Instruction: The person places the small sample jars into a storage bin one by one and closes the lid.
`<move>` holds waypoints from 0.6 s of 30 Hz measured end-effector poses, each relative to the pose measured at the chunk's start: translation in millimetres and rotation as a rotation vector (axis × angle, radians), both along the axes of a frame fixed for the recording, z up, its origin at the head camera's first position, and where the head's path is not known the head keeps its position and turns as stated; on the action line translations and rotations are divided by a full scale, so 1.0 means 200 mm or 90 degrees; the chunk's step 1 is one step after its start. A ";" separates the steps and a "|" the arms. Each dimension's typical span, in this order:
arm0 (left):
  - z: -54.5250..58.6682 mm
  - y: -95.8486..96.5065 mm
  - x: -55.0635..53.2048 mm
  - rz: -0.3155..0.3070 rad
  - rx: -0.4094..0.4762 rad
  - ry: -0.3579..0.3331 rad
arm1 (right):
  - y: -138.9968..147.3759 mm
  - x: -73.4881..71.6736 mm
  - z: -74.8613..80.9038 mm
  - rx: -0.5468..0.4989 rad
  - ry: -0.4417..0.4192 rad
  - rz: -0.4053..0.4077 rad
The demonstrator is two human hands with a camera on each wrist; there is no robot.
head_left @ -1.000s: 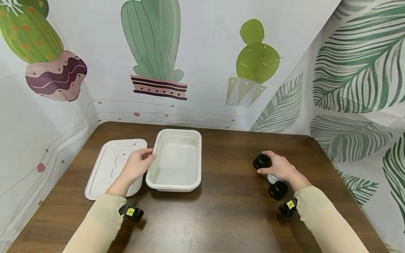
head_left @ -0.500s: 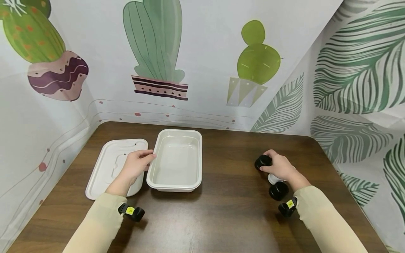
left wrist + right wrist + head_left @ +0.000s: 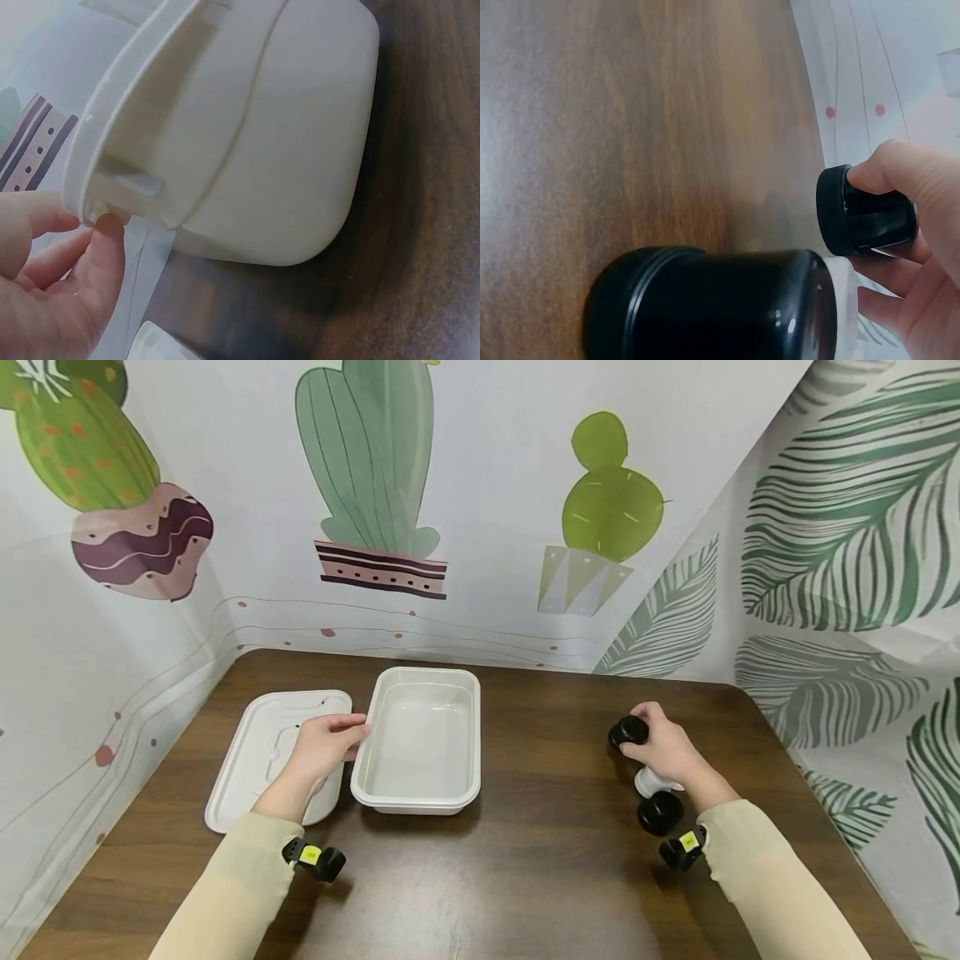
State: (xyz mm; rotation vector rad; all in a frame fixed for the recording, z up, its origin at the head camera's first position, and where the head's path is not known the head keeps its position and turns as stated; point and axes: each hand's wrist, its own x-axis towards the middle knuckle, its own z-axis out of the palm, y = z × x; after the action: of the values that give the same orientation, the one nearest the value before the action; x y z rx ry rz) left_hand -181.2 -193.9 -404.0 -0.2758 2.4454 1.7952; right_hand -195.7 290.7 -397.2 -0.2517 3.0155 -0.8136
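Note:
My left hand (image 3: 324,752) pinches the left rim of a white rectangular food container (image 3: 416,739), which stands with its inside bare. In the left wrist view, the thumb and fingertips (image 3: 109,240) meet at the rim of the container (image 3: 300,150). On the right, my right hand (image 3: 667,747) grips a small black jar (image 3: 627,732) between thumb and fingers, raised over the table. The right wrist view shows this held jar (image 3: 855,214) from the side, its ribbed lid facing left. Under the hand is a white round item (image 3: 648,781), partly hidden.
A second black jar (image 3: 660,813) stands in front of the white item, near my right wrist. The flat white container lid (image 3: 255,760) lies left of the container, partly covered by my left hand. A patterned cloth (image 3: 495,527) hangs behind the brown wooden table (image 3: 540,860).
My right hand has lifted the small black jar up and slightly to the right, showing more of the white item. The left hand stays at the container's rim.

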 end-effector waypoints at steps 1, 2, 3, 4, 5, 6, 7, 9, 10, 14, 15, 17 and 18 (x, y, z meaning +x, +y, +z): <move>0.00 0.00 0.00 -0.002 -0.003 -0.002 | 0.00 0.00 0.00 -0.003 0.003 0.000; 0.00 0.00 0.00 -0.002 -0.005 -0.004 | 0.00 0.00 0.00 -0.004 0.006 -0.001; 0.00 0.00 -0.01 -0.004 -0.007 -0.004 | 0.00 0.00 0.01 -0.005 0.009 -0.001; 0.00 0.00 -0.01 -0.003 -0.008 -0.005 | 0.00 0.00 0.01 -0.010 0.005 0.000; 0.00 0.00 -0.01 -0.007 -0.010 -0.004 | 0.00 0.00 0.01 -0.009 0.005 -0.001; 0.00 0.01 -0.01 -0.008 -0.008 -0.003 | -0.01 -0.01 0.01 -0.007 0.006 -0.003; 0.00 0.01 -0.02 -0.010 -0.006 -0.002 | -0.01 -0.01 0.02 -0.005 0.006 -0.004; 0.00 0.01 -0.02 -0.015 0.004 -0.002 | -0.01 -0.01 0.03 -0.002 0.009 -0.003; 0.00 0.01 -0.02 -0.017 0.009 -0.001 | -0.02 -0.01 0.03 -0.002 0.014 -0.003; 0.00 0.00 -0.03 -0.028 0.025 -0.005 | -0.03 -0.03 0.04 -0.002 0.042 0.002; 0.00 0.00 -0.04 -0.032 0.026 -0.006 | -0.03 -0.03 0.04 -0.003 0.048 0.002; -0.01 0.00 -0.04 -0.039 0.029 -0.008 | -0.03 -0.04 0.04 -0.004 0.054 0.004; -0.01 0.00 -0.05 -0.042 0.031 -0.009 | -0.03 -0.04 0.04 -0.005 0.055 0.005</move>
State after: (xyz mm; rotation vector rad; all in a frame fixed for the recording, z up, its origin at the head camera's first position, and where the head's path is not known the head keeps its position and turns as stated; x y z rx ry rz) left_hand -190.5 -194.7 -405.5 -0.2022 2.3684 1.8162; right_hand -203.8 285.2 -388.7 -0.3072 3.0893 -0.8351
